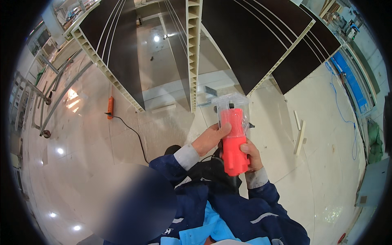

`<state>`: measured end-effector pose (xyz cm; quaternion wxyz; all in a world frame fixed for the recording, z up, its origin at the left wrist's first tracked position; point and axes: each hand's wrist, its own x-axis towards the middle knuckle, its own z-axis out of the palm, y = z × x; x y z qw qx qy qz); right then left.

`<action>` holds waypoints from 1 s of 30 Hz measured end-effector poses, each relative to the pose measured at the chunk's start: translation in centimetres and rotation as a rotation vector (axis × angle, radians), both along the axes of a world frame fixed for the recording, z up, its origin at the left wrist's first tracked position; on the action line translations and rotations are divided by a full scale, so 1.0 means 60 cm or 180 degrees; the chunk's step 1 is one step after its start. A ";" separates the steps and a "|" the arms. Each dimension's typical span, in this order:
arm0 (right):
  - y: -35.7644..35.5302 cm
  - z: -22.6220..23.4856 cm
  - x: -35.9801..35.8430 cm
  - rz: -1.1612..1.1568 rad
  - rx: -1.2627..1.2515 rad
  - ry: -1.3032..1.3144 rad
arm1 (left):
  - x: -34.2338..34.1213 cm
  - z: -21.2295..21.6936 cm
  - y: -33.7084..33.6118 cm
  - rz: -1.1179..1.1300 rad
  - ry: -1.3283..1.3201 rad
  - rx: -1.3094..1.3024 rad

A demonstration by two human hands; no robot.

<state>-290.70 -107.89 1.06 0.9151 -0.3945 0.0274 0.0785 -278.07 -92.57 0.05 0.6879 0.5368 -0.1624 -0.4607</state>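
In front of my body I hold a red trim router (234, 141) with a clear plastic guard (230, 100) at its far end. The fingers of my left hand (209, 139) are closed on the left side of its body, with the thumb on top. My right hand (252, 155) wraps the right side, nearer to me. A dark cord end comes out of the router's near end. Beyond the router stand dark brown hollow-core panels (249, 45) with thin white stripes and pale, open-celled edges.
An orange power strip (110, 108) lies on the shiny tiled floor, with a black cable (136, 134) running toward me. Pale wood strips (300, 138) lie at the right. A metal rack on casters (34, 98) stands at the left. A blue cord (337, 96) trails along the right.
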 end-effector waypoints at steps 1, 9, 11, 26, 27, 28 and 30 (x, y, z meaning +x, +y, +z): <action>0.001 0.005 0.002 -0.0290 -0.0818 0.0160 | -0.020 -0.011 -0.003 0.0236 -0.0104 -0.0269; 0.035 -0.014 0.044 -0.1012 -0.4464 -0.0151 | -0.023 -0.037 0.001 0.0624 0.0861 -0.0610; 0.027 -0.021 0.053 -0.0807 -0.4108 -0.0395 | -0.018 -0.045 0.009 0.0841 0.1236 -0.0762; 0.041 -0.024 0.206 -0.0544 -0.2554 -0.0267 | 0.113 -0.076 -0.004 0.1234 0.1258 -0.0875; 0.040 -0.022 0.213 -0.0569 -0.2710 -0.0303 | 0.118 -0.075 -0.006 0.1269 0.1337 -0.0890; 0.039 -0.019 0.219 -0.0577 -0.2847 -0.0296 | 0.124 -0.073 -0.008 0.1232 0.1330 -0.1001; 0.038 -0.013 0.228 -0.0571 -0.3010 -0.0242 | 0.132 -0.069 -0.009 0.1226 0.1408 -0.1063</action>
